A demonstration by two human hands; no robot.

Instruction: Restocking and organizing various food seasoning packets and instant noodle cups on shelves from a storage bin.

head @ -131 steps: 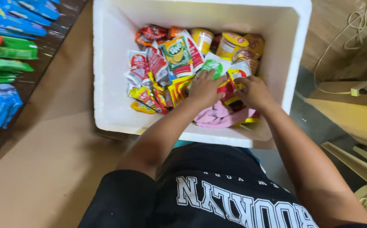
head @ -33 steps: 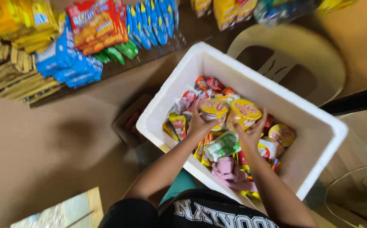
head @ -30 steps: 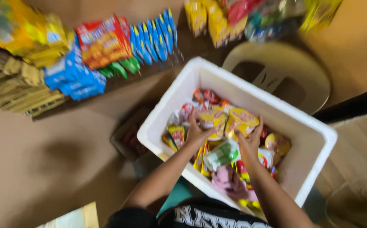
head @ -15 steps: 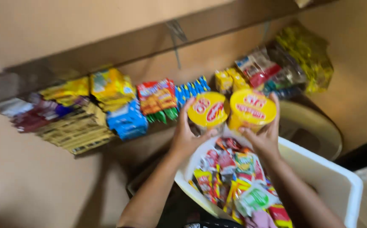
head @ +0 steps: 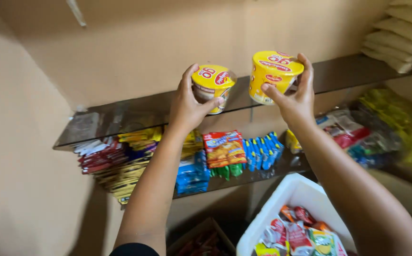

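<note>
While the left hand [head: 189, 106] grips one yellow noodle cup [head: 211, 85], the right hand [head: 295, 97] grips another yellow cup [head: 271, 75] above the glass shelf [head: 120, 118].

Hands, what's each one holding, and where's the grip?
Left hand: yellow noodle cup, gripped around its side. Right hand: second yellow cup, also gripped around its side.

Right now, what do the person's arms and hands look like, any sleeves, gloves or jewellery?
Both arms are bare along their whole visible length. The left hand and right hand wear no gloves, and no rings, watch or bracelets show. Only a sliver of black sleeve appears at the top of the left arm. The right arm leaves the frame before any sleeve shows.
</note>
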